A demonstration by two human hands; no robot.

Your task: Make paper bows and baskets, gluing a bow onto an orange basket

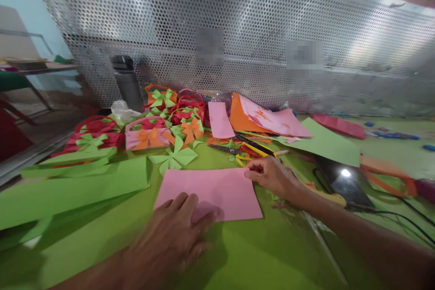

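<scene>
A pink rectangular sheet of paper lies flat on the green tabletop in front of me. My left hand rests on its lower left part, fingers apart and slightly blurred. At the sheet's upper right corner, my right hand pinches the edge between thumb and fingers. Just behind the sheet are scissors with yellow handles, a dark-bladed pair of scissors and a light green paper bow.
Green paper sheets spread at the left. Behind them stand several small paper bags with bows and a grey bottle. A phone with a lit reflection and cables lies right. A perforated metal panel closes off the back.
</scene>
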